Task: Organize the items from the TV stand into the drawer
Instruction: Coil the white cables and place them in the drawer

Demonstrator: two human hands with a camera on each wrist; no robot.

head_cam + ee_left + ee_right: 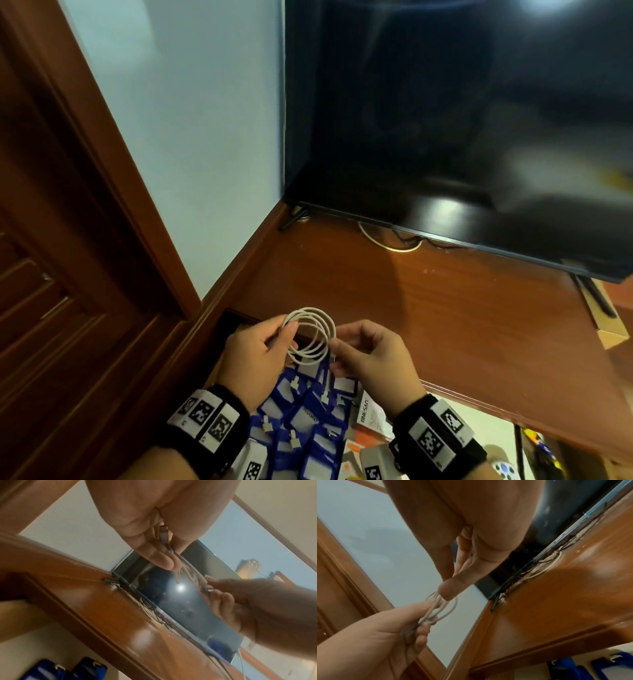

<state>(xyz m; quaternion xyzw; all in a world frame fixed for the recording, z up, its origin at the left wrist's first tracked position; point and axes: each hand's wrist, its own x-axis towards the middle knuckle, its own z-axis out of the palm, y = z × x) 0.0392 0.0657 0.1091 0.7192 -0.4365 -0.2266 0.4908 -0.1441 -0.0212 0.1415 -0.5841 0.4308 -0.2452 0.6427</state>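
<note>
Both hands are being held over the open drawer (373, 425), at the front edge of the TV stand (445, 308), with a coiled white cable (310, 337) being gripped between them. The left side of the coil is being pinched by the left hand (257, 356) between thumb and curled fingers, and one connector end (163, 534) is being kept tucked inside that hand. The right side of the coil is being pinched by the right hand (373, 359), whose thumb (453, 586) is being pressed against the loops; a second connector (208, 587) is being held at its fingertips. The cable is being kept in the air just above the drawer, clear of the stand's top. Blue badge holders (301, 418) are lying piled inside the drawer, below the coil. At the back of the stand a television (462, 137) is standing, with another white cord (387, 240) lying looped under its lower edge
</note>
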